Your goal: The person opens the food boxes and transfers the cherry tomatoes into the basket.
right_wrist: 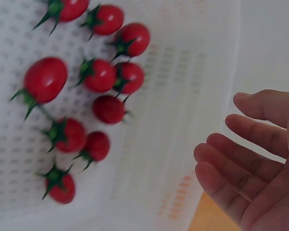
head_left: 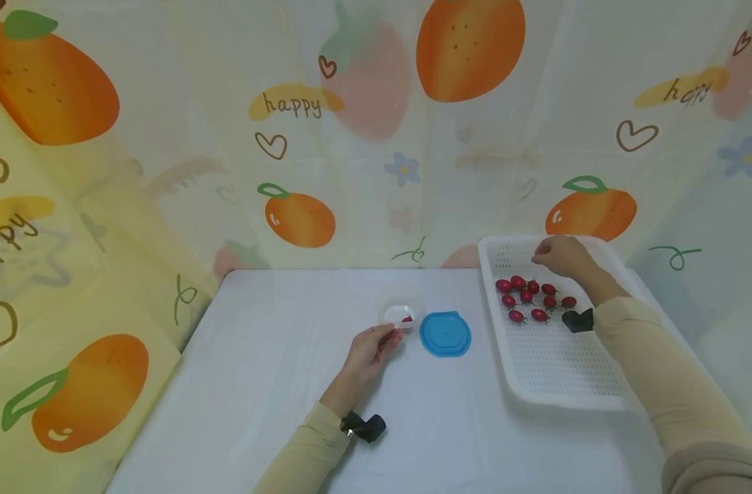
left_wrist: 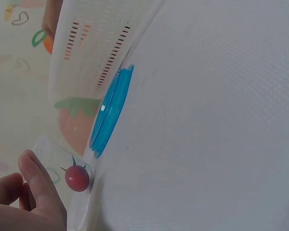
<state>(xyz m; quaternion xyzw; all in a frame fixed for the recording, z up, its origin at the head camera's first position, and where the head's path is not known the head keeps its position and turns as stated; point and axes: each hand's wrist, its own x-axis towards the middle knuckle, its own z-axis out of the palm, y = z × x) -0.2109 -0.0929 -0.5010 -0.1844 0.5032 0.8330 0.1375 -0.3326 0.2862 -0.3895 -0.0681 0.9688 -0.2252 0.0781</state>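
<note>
My left hand [head_left: 366, 353] pinches the near rim of a small clear plastic container [head_left: 396, 313] on the table. Inside it lies one red cherry tomato [left_wrist: 77, 178] with a green calyx, seen clearly in the left wrist view. Just right of the container a blue lid [head_left: 445, 335] rests flat on the table. Over the far end of a white perforated basket [head_left: 555, 363] hovers my right hand [head_left: 567, 259], holding nothing, its fingers loosely bent and apart in the right wrist view. Several cherry tomatoes [head_left: 526, 296] lie on the basket's floor, toward its far left.
A white cloth covers the table [head_left: 246, 384]. Behind it hangs a printed curtain [head_left: 363, 213] with oranges and hearts, which continues along the left side. The basket's raised left wall [head_left: 498, 329] stands between the lid and the tomatoes. Each wrist carries a black camera strap.
</note>
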